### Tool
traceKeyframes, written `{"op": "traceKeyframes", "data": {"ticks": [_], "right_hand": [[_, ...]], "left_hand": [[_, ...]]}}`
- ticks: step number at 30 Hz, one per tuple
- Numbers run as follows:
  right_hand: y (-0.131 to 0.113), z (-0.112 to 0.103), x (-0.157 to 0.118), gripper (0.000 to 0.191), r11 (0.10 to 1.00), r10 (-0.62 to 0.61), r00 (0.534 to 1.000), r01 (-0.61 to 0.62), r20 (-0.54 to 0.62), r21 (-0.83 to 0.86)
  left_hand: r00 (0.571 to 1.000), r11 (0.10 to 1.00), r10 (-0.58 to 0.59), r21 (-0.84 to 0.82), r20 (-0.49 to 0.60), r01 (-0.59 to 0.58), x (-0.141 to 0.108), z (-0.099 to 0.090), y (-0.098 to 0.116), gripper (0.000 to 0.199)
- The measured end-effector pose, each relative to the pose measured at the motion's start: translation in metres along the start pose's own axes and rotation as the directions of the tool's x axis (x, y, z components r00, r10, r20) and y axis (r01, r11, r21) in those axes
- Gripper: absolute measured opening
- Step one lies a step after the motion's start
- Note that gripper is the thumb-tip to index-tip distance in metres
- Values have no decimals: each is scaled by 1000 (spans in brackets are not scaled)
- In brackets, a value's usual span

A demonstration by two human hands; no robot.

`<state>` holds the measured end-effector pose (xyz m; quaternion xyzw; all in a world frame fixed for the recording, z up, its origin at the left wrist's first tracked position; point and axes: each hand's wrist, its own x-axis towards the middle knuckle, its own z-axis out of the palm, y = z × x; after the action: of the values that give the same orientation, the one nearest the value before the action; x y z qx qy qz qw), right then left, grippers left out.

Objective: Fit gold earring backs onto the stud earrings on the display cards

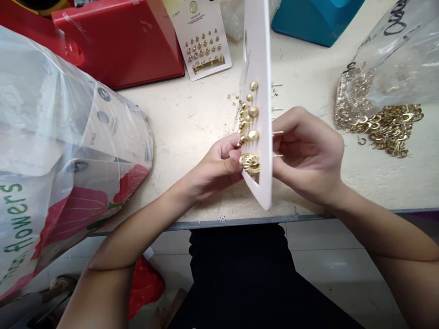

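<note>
A pale earring card [262,109] stands nearly edge-on to the camera between my hands, above the table. Gold studs [253,112] and ribbed gold hoops [250,163] sit on its left face, and thin posts stick out on the right side. My left hand [219,167] pinches the card's lower left edge beside the hoops, thumb and finger together. Behind the card, on the side with the posts, my right hand [307,157] has its fingers bent; the card hides the fingertips, so what they hold cannot be made out.
Another earring card [206,45] lies at the back near a red bin [120,41] and a teal bin [315,18]. A large plastic bag [68,151] fills the left. Loose gold hoops [391,132] spill beside a clear bag [398,68] at right.
</note>
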<state>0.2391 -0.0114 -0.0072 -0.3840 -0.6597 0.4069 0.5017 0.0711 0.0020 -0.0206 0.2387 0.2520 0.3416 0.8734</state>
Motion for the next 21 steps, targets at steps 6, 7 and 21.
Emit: {"op": "traceKeyframes", "data": {"ticks": [6, 7, 21], "right_hand": [[14, -19, 19, 11, 846, 25, 977, 94, 214, -525], [18, -23, 22, 13, 772, 49, 969, 116, 240, -625], [31, -47, 30, 14, 587, 164, 926, 185, 339, -788]], "left_hand": [[997, 996, 68, -54, 39, -66, 1, 0, 9, 37], [997, 996, 73, -61, 7, -72, 1, 2, 12, 39], [981, 983, 125, -115, -152, -143, -1, 8, 27, 35]]}}
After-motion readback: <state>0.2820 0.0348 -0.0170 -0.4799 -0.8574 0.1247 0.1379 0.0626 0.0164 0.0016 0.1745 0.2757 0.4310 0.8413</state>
